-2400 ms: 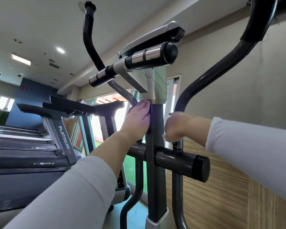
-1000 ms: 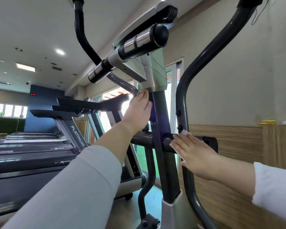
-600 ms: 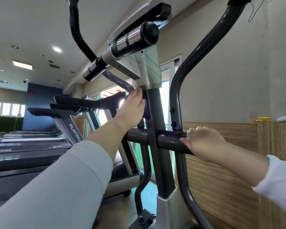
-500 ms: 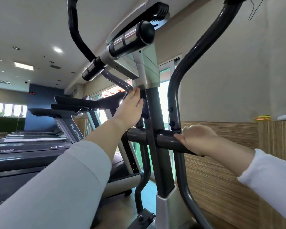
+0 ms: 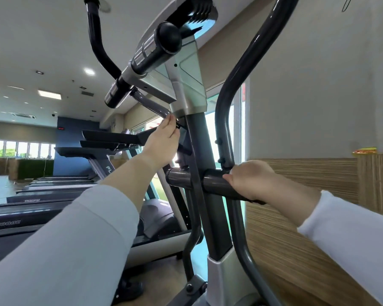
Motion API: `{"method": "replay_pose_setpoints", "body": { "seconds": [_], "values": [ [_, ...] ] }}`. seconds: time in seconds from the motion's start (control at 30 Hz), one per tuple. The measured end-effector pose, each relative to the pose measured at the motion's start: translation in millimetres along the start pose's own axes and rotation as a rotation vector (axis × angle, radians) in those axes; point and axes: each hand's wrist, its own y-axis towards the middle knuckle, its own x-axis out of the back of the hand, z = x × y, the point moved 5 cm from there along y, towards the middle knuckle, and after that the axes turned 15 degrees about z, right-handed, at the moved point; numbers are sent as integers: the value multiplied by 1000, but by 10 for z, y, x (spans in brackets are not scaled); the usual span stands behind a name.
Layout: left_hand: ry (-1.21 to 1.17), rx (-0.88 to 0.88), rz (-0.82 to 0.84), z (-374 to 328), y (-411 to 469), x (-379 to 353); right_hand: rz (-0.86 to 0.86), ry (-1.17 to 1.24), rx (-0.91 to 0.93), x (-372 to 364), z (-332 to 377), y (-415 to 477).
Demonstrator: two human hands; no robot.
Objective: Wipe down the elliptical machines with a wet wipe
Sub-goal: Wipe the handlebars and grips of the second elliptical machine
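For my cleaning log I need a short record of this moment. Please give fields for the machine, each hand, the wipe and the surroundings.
machine: elliptical, seen close from below
left hand: fingers straight, resting against the upright post just under the silver housing
right hand: fingers curled over the crossbar, to the right of the post
wet wipe: not visible; perhaps under the right hand
surroundings: treadmills in a row on the left; wood-patterned wall panel on the right

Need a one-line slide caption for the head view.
Right hand grips the elliptical's crossbar; left hand touches its upright post.
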Motion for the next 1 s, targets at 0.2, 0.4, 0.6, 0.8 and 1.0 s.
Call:
{"method": "replay_pose_setpoints", "body": {
  "seconds": [0.2,0.4,0.6,0.8,1.0],
  "values": [
    [-33,33,-75,27,-14,-52,-76,50,10,-60,-23,-8],
    [-22,16,-123,-8,-39,-96,-13,72,-96,-56,23,26],
    [99,-28,-75,63,-15,-61,-303,275,-176,-23,83,-146],
    [-296,-53,-104,293,-183,187,-635,1206,166,110,364,-306],
    [-226,105,-157,1046,-353,461,-293,1845,197,307,909,311]
  ]
}}
